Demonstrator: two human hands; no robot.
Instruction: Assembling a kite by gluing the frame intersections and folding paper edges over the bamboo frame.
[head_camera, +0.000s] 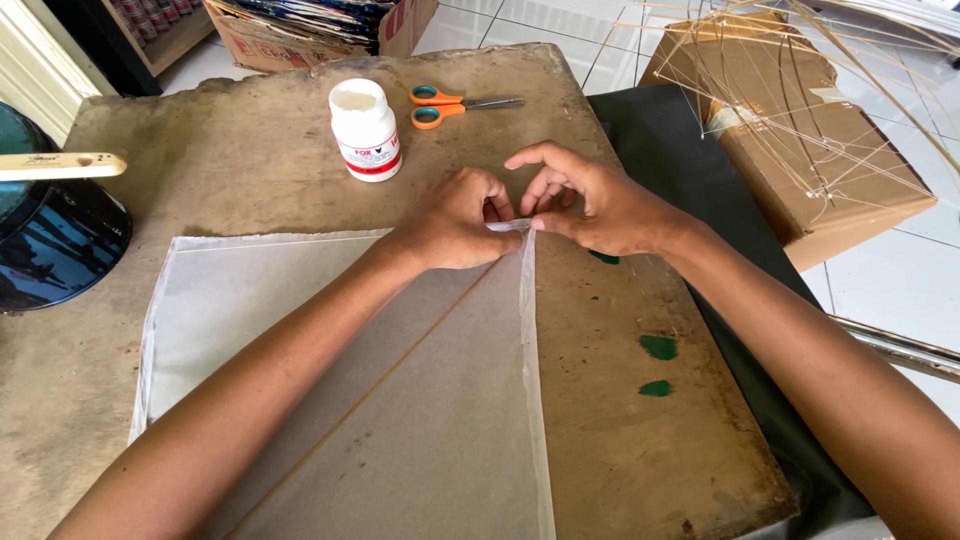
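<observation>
A thin translucent white paper sheet (240, 300) lies on a worn wooden board (250, 160), with a thin stick running diagonally under it. My left hand (455, 220) and my right hand (600, 205) meet at the sheet's far corner (515, 227). Both pinch the folded paper edge there with fingertips. A white glue bottle (366, 130) with a red label stands open just beyond my left hand. Orange-handled scissors (455, 103) lie behind it.
A dark round tin (50, 240) with a wooden brush handle (60, 165) across it sits at the left. A cardboard box (800, 140) with thin bamboo strips (780, 90) on it stands at the right on white floor tiles. Green paint spots (657, 347) mark the board.
</observation>
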